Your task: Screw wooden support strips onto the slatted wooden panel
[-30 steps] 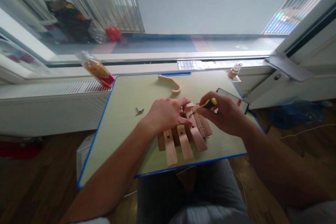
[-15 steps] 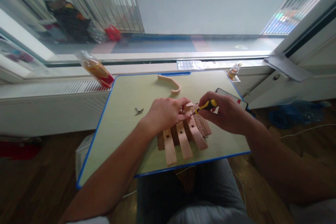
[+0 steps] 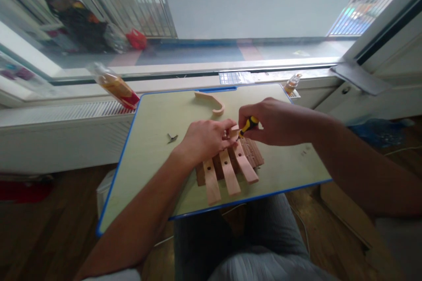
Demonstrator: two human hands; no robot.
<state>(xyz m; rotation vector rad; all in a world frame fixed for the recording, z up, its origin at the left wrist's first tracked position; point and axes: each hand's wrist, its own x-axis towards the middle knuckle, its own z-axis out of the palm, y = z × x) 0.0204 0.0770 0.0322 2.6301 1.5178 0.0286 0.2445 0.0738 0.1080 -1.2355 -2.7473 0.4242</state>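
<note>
My right hand (image 3: 267,120) is closed round the yellow and black handle of a screwdriver (image 3: 249,125). Its tip points down-left at the rightmost wooden hook (image 3: 245,164), close to my left fingertips. My left hand (image 3: 209,138) grips the upper part of that hook between thumb and fingers, and covers the upper ends of the others. Two more pale wooden hooks, a middle one (image 3: 230,173) and a left one (image 3: 211,182), lie beside it, each with a dark hole. All three rest across a brown ribbed wooden board (image 3: 253,151). Whether the tip touches a screw is hidden.
The small table (image 3: 148,162) has a blue rim. A loose curved wooden hook (image 3: 211,100) lies at its far side, and small metal pieces (image 3: 172,138) lie to the left. A bottle (image 3: 117,88) and a smaller bottle (image 3: 292,84) stand by the window sill.
My right hand has swung up and turned over the screwdriver, whose handle now stands more steeply. It now hides the phone at the right. My left hand keeps its grip; the view has shifted slightly.
</note>
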